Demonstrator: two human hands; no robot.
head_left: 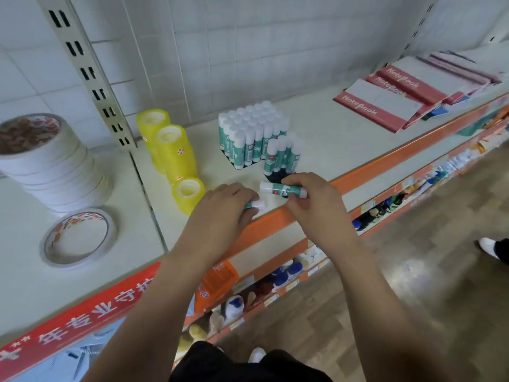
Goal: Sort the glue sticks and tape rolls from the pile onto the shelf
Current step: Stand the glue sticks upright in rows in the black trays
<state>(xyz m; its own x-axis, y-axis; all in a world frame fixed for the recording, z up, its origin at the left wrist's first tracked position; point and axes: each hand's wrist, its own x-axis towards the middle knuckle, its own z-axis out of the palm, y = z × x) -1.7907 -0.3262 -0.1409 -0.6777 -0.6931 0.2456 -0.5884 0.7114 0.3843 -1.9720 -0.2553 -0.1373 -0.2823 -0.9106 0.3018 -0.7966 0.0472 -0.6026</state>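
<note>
Gripping glue stick (278, 188) in right hand (311, 205), second stick (254, 204) in left hand (223, 210), fingers (293, 202) curled; next, stand both upright by cluster (283, 155) on shelf (344, 139).

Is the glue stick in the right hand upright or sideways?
Sideways: the right hand holds the glue stick level, white cap pointing left.

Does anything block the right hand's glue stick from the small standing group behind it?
Nothing visible: the glue stick, pinched by the right hand, lies just before the small standing group, no object between.
</note>
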